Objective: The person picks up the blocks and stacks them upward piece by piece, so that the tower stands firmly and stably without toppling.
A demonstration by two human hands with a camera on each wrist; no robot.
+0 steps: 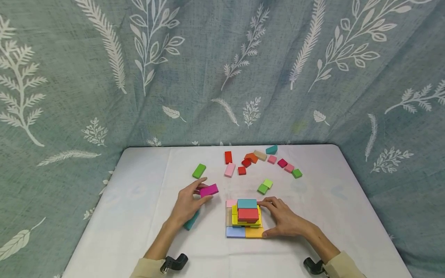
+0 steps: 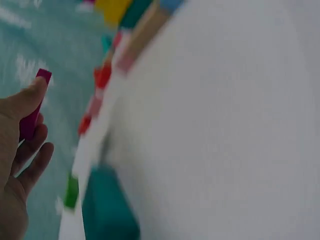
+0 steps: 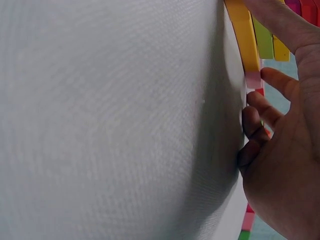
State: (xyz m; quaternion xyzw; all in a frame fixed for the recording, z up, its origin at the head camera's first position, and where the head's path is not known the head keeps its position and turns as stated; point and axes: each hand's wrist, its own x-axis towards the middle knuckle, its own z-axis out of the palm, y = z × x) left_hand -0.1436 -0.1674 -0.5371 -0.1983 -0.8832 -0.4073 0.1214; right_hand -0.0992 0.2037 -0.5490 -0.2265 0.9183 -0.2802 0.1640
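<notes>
A stack of flat coloured blocks [image 1: 246,218] stands near the front middle of the white table [image 1: 139,216], with a teal block [image 1: 247,203] and a red block [image 1: 248,214] on top. My right hand [image 1: 282,221] rests against the stack's right side, thumb at the orange base block [image 1: 254,232], fingers at the top layers. My left hand [image 1: 189,202] pinches a magenta block [image 1: 209,190] just above the table, left of the stack. The left wrist view shows the magenta block [image 2: 31,114] between thumb and fingers. A teal block [image 1: 191,221] lies under the left wrist.
Several loose blocks lie behind the stack: a green one [image 1: 199,170], a red one [image 1: 228,157], a pink one [image 1: 230,169], two green cubes [image 1: 265,186] and a scattered arc [image 1: 274,159] toward the back right. A leaf-patterned curtain [image 1: 222,69] hangs behind the table.
</notes>
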